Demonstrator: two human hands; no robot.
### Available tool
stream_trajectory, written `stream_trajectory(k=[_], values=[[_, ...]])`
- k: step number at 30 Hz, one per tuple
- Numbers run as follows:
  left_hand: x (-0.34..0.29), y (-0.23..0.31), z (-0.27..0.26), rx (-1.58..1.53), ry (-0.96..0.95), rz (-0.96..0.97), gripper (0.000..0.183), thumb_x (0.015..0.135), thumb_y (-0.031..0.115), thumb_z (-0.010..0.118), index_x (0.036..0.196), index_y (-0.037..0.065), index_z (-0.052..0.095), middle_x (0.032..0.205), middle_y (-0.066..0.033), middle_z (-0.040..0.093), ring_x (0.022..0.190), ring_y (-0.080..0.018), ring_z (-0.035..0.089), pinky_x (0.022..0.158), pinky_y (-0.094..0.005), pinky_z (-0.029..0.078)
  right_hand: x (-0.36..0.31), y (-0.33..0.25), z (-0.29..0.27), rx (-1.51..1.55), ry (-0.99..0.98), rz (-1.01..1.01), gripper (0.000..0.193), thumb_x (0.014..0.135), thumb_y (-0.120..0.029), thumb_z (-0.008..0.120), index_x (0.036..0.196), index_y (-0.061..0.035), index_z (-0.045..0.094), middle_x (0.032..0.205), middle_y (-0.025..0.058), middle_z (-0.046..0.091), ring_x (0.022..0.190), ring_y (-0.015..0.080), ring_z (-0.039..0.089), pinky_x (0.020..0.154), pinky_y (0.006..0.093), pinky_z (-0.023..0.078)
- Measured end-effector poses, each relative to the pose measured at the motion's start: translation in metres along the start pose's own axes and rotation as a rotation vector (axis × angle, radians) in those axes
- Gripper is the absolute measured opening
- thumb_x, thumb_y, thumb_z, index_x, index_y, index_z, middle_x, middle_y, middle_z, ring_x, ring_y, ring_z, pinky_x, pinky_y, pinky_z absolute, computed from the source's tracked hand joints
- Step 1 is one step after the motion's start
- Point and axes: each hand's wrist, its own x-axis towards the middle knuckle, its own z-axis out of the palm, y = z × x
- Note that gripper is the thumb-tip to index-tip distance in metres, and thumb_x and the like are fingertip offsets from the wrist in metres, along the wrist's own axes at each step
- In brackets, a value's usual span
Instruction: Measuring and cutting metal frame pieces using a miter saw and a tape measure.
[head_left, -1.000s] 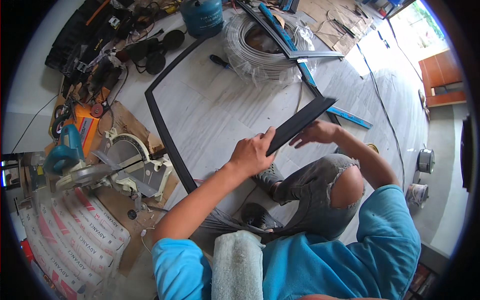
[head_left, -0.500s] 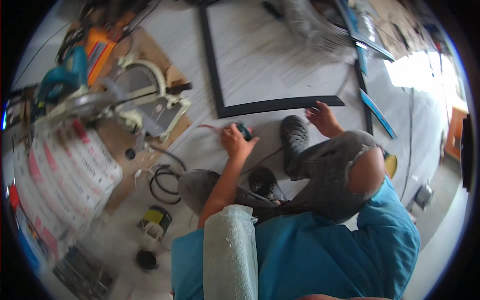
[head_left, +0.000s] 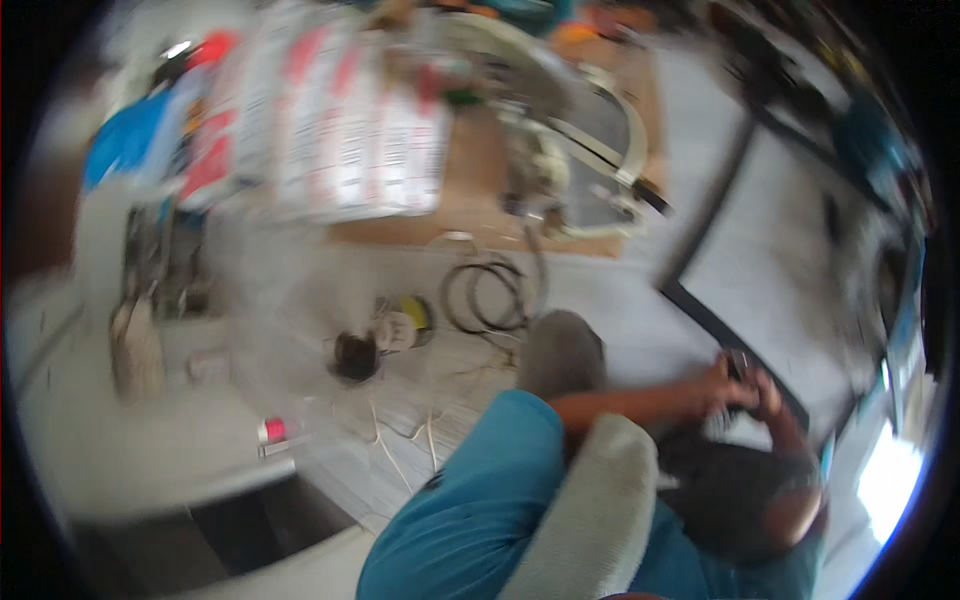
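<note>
My two hands are together beside the black frame, at the right of the head view. Closed round a small dark tape measure is my left hand. My right hand meets it from the other side, its fingers bent against the same tape measure. Motion blur smears the fingers, and the hands partly cover the tape measure. The frame's near bar passes just beyond my hands, flat on the floor.
A mitre saw stands on a brown board, with white-and-red bags to its left. A black cable coil, a can with a yellow-green label and a dark cup are on the floor. White cords trail nearby.
The view has swung to the left, so the saw and frame appear farther right. My hands, apart before, have come together at the tape measure that my left hand was holding.
</note>
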Motion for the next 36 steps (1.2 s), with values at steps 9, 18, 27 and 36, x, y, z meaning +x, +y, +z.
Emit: stream_trajectory(k=[9, 18, 27, 36], values=[[0.037, 0.065, -0.049, 0.107, -0.41, -0.637, 0.025, 0.081, 0.03, 0.072, 0.091, 0.009, 0.061, 0.086, -0.0008, 0.062, 0.084, -0.0131, 0.059, 0.079, -0.034, 0.047, 0.003, -0.098, 0.004, -0.101, -0.09, 0.681, 0.056, 0.076, -0.03, 0.069, 0.123, -0.0022, 0.054, 0.099, 0.0061, 0.063, 0.097, 0.0136, 0.057, 0.088, 0.028, 0.042], [0.113, 0.095, -0.208, 0.443, 0.03, -0.422, 0.025, 0.089, 0.03, 0.063, 0.086, 0.005, 0.066, 0.076, -0.001, 0.06, 0.069, -0.0099, 0.058, 0.061, -0.025, 0.05, -0.096, -0.081, -0.07, -0.445, 0.378, 1.094, 0.046, 0.087, -0.045, 0.054, 0.088, -0.0011, 0.067, 0.077, 0.0085, 0.066, 0.065, 0.0156, 0.06, 0.062, 0.0303, 0.048], [0.08, -0.005, -0.233, 0.516, 0.38, -0.399, 0.021, 0.086, 0.017, 0.066, 0.093, -0.002, 0.067, 0.076, -0.0049, 0.065, 0.066, -0.0114, 0.06, 0.058, -0.0252, 0.05, -0.12, -0.065, -0.097, -0.817, 0.277, 1.238, 0.051, 0.078, -0.05, 0.059, 0.091, -0.0022, 0.071, 0.075, 0.011, 0.067, 0.06, 0.0202, 0.062, 0.059, 0.0345, 0.048], [0.079, -0.006, -0.228, 0.543, 0.349, -0.343, 0.022, 0.087, 0.014, 0.065, 0.098, -0.005, 0.066, 0.076, -0.0057, 0.065, 0.065, -0.0112, 0.061, 0.057, -0.0252, 0.05, -0.12, -0.06, -0.091, -0.747, 0.339, 1.235, 0.051, 0.076, -0.048, 0.062, 0.096, -0.001, 0.07, 0.079, 0.0121, 0.068, 0.062, 0.0207, 0.064, 0.059, 0.0334, 0.051]])
